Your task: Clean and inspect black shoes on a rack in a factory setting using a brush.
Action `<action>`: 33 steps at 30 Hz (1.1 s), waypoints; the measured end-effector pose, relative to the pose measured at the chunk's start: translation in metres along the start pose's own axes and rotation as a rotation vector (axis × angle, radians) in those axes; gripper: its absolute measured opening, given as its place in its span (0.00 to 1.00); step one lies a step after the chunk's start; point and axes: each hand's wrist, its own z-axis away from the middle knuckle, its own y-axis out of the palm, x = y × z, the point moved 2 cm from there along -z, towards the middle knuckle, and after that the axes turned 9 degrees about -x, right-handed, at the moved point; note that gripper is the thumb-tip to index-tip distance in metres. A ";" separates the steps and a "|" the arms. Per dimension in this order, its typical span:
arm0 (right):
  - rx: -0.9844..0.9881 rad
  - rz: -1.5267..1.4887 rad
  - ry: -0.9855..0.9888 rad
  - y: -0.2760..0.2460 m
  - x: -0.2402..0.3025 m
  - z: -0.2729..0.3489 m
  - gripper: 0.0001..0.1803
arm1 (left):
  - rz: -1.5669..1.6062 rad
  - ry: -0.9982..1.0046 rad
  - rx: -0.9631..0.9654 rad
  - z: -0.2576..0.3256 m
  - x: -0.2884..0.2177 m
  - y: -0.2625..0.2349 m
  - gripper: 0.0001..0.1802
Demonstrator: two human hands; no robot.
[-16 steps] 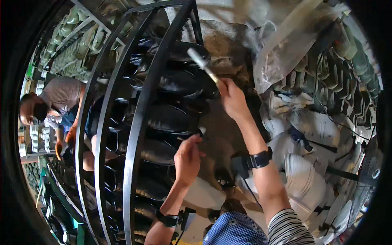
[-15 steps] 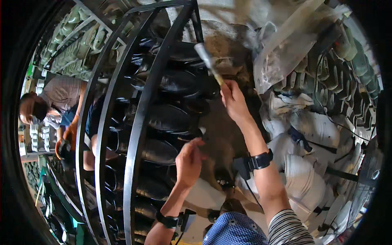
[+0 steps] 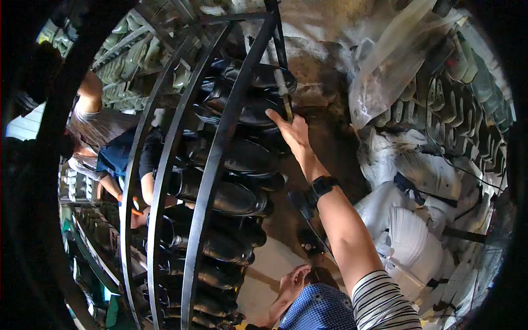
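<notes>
My right hand (image 3: 295,133) is stretched forward beside the black metal rack (image 3: 214,159). Its fingers are closed around a slim stick-like tool (image 3: 282,87) with a whitish far part and a yellowish near part; I cannot make out its tip. The tool stands across the toe end of a black leather shoe (image 3: 264,78) near the top of the rack. Just below, another black shoe (image 3: 254,111) lies closest to my thumb. My left hand (image 3: 294,283) is low over my lap, fingers curled inward, and whatever they may hold is hidden.
Several rows of black shoes (image 3: 236,198) fill the rack, toes toward me. To the right lie white piled sheets (image 3: 412,231), a clear plastic bag (image 3: 385,77) and greenish shoe lasts (image 3: 440,104). Behind the rack, a person in dark blue (image 3: 118,154) bends over.
My right hand has moved left, bringing the tool against the upper shoe. My left hand has dropped from the shoes toward my lap. The person behind the rack has shifted right.
</notes>
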 end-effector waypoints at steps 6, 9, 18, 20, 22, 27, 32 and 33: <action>0.090 -0.381 0.168 -0.011 0.045 0.023 0.25 | -0.063 -0.031 -0.016 0.010 0.004 -0.017 0.14; -0.070 -0.372 0.067 -0.052 0.045 0.031 0.21 | -0.054 -0.034 -0.025 0.013 0.000 -0.028 0.14; -0.329 -0.279 -0.037 -0.255 0.006 0.167 0.23 | 0.573 -0.147 -0.019 0.056 -0.060 -0.061 0.17; -0.367 -0.177 0.112 -0.297 0.018 0.211 0.20 | 0.512 0.040 -0.113 0.067 -0.080 -0.071 0.22; -0.350 -0.073 -0.011 -0.339 0.028 0.252 0.17 | 0.296 0.282 -0.343 0.085 -0.120 -0.078 0.25; -0.189 -0.107 0.017 -0.421 0.057 0.331 0.18 | -0.086 0.690 -0.497 0.142 -0.181 -0.099 0.19; 0.041 -0.248 -0.100 -0.470 0.107 0.399 0.20 | 0.633 -0.060 0.149 0.237 -0.199 -0.100 0.18; 0.065 0.018 -0.098 -0.480 0.116 0.409 0.20 | 0.648 -0.035 0.128 0.252 -0.188 -0.103 0.18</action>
